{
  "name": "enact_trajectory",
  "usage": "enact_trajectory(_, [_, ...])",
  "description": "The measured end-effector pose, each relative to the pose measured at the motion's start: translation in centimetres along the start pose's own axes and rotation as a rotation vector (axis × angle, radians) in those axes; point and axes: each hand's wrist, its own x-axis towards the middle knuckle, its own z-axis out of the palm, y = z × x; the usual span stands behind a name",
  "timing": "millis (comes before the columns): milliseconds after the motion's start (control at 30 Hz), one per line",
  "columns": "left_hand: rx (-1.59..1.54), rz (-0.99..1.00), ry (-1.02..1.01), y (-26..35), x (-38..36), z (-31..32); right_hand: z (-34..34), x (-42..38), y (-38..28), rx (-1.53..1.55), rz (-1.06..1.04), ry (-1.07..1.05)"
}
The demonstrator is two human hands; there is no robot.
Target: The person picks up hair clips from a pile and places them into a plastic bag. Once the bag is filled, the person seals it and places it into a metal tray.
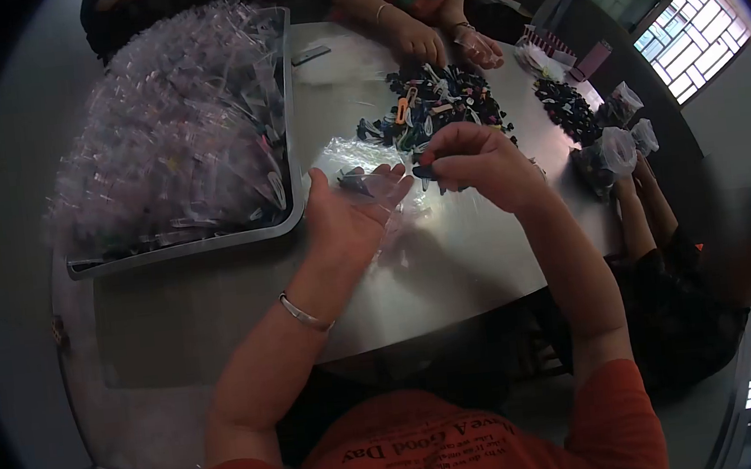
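Note:
My left hand [347, 224] is palm up, with a small clear plastic bag [374, 186] lying across its fingers. Something dark, perhaps a hair clip, shows inside the bag. Just to the right, my right hand [488, 167] pinches a small dark hair clip [425, 172] between thumb and fingertips. Beyond both hands spreads a pile of hair clips [441, 101], mostly dark with a few orange and light ones. Loose clear bags [357, 153] lie on the table behind and under my left hand.
A big grey tray [214, 245] heaped with filled clear bags [167, 137] takes up the left of the metal table [451, 268]. Across the table are a co-worker's hands [421, 45]. At right, another person's hands [631, 187] hold a plastic bag near more dark clips [568, 112].

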Motion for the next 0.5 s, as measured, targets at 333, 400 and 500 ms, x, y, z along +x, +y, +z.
enact_trajectory(333, [0.096, 0.044, -0.084, 0.0, -0.7, 0.1, 6.3, -0.3, 0.2, -0.655, -0.295, 0.189])
enact_trajectory(400, [0.098, 0.023, -0.118, 0.0, -0.5, -0.6, 6.5, 0.0, 0.1, -0.796, -0.399, 0.244])
enact_trajectory(500, [0.056, -0.010, -0.121, 0.3, -0.6, -0.3, 6.9, 0.3, -0.4, -0.900, -0.426, 0.293])
